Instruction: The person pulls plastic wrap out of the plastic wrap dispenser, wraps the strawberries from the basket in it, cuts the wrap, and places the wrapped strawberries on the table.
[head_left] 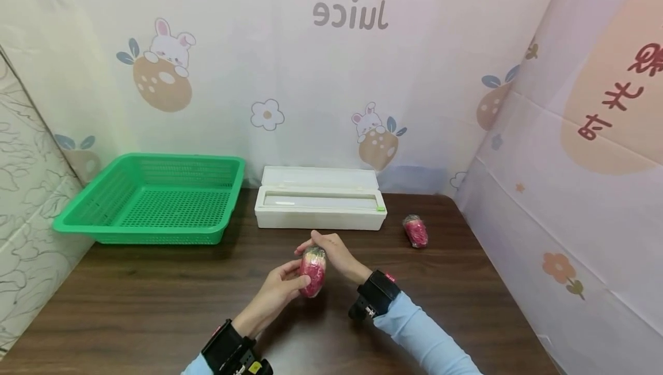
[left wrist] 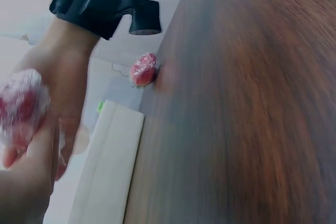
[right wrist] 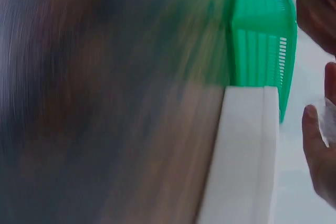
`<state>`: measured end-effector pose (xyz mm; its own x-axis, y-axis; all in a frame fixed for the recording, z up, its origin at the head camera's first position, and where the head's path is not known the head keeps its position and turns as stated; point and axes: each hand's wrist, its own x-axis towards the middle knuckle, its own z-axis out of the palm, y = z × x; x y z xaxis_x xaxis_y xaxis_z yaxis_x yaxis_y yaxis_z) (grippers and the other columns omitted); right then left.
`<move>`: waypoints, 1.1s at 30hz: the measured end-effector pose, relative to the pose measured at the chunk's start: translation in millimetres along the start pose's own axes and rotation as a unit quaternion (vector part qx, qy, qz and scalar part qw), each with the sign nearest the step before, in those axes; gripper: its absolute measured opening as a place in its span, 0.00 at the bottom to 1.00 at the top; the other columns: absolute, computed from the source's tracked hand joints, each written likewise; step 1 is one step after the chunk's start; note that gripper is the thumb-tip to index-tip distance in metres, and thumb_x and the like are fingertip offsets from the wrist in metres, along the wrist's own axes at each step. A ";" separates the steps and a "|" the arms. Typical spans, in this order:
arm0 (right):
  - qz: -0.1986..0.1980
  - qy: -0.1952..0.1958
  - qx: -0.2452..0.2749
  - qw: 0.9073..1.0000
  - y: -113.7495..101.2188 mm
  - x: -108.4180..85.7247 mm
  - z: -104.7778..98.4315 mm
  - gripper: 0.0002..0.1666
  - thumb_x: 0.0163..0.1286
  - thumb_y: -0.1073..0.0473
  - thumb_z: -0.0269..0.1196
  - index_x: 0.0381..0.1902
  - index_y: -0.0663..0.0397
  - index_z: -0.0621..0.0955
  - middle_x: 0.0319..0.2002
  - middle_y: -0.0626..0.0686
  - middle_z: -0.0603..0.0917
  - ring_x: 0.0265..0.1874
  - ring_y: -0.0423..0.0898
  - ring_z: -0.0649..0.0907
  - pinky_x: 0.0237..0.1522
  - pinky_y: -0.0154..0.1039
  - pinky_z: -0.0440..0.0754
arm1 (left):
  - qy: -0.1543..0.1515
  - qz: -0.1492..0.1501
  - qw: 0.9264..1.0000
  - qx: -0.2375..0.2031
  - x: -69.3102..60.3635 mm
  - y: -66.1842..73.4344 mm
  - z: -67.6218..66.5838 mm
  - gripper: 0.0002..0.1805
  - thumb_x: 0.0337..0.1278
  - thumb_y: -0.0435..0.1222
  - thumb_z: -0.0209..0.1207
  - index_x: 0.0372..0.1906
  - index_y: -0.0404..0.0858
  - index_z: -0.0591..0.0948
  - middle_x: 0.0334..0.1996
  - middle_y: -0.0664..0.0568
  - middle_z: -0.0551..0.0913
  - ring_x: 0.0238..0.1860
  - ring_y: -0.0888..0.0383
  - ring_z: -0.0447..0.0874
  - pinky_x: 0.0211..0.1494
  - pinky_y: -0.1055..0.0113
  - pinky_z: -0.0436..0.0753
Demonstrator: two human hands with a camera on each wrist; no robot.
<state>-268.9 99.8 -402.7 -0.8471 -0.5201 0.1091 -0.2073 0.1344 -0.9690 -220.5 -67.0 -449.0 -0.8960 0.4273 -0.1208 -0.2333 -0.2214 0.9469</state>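
Note:
An oblong pinkish-red fruit or vegetable [head_left: 313,271], pale yellow-green at its top end, is wrapped in shiny clear film; its exact kind cannot be told. My left hand [head_left: 282,289] holds it between thumb and fingers, above the table. My right hand [head_left: 336,253] is just behind its upper end with fingers extended, close to the film; whether they touch is unclear. In the left wrist view the wrapped piece [left wrist: 23,106] is blurred in front of the right hand [left wrist: 68,77]. A bit of clear film [right wrist: 328,121] shows by the right fingers in the right wrist view.
A second wrapped red piece [head_left: 416,231] lies on the brown table [head_left: 171,306] at the right. A white film dispenser box [head_left: 321,218] with its lid raised stands at the back. Left of it is a green plastic basket [head_left: 150,236]. Printed cloth walls [head_left: 223,47] enclose the table.

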 end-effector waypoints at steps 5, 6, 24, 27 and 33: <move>0.057 0.045 0.202 0.977 18.6 4.2 6.5 0.34 0.75 0.45 0.37 0.45 0.67 0.80 0.39 0.53 0.85 0.44 0.43 0.82 0.51 0.36 0.76 | 0.073 0.026 0.996 -0.036 3.7 -3.9 7.9 0.32 0.58 0.38 0.57 0.63 0.27 0.60 0.57 0.37 0.71 0.50 0.59 0.76 0.53 0.66 0.77; 0.065 0.055 0.237 0.968 21.7 4.9 8.0 0.34 0.74 0.43 0.38 0.44 0.65 0.81 0.39 0.51 0.85 0.44 0.44 0.82 0.51 0.36 0.77 | 0.086 0.029 0.995 -0.045 4.4 -5.4 9.8 0.31 0.58 0.38 0.57 0.62 0.28 0.61 0.55 0.39 0.73 0.49 0.59 0.77 0.52 0.66 0.78; 0.077 0.208 0.324 0.920 21.3 4.8 26.7 0.29 0.73 0.47 0.38 0.31 0.56 0.82 0.33 0.50 0.85 0.39 0.44 0.83 0.49 0.37 0.78 | 0.182 0.038 0.976 -0.112 14.0 -9.0 35.3 0.24 0.55 0.39 0.60 0.53 0.28 0.70 0.41 0.49 0.71 0.41 0.61 0.74 0.45 0.72 0.79; 0.081 0.200 0.333 0.918 21.4 4.4 27.4 0.29 0.73 0.48 0.38 0.29 0.54 0.82 0.32 0.50 0.85 0.38 0.44 0.84 0.47 0.36 0.79 | 0.185 0.037 0.976 -0.109 13.0 -9.2 35.5 0.25 0.55 0.39 0.60 0.53 0.27 0.70 0.40 0.49 0.72 0.41 0.61 0.74 0.45 0.72 0.79; 0.086 0.197 0.354 0.910 22.8 2.8 29.2 0.28 0.72 0.48 0.39 0.24 0.53 0.79 0.25 0.48 0.83 0.28 0.41 0.83 0.39 0.36 0.81 | 0.191 0.029 0.975 -0.112 12.1 -10.5 35.7 0.24 0.54 0.38 0.61 0.51 0.27 0.70 0.41 0.48 0.71 0.41 0.61 0.74 0.45 0.72 0.79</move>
<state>-261.7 76.8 -431.0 -0.9758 -0.1818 -0.1214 0.1942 -0.4652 -0.8636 -215.4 -28.2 -449.7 -0.9755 0.0606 -0.2115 -0.2163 -0.4399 0.8716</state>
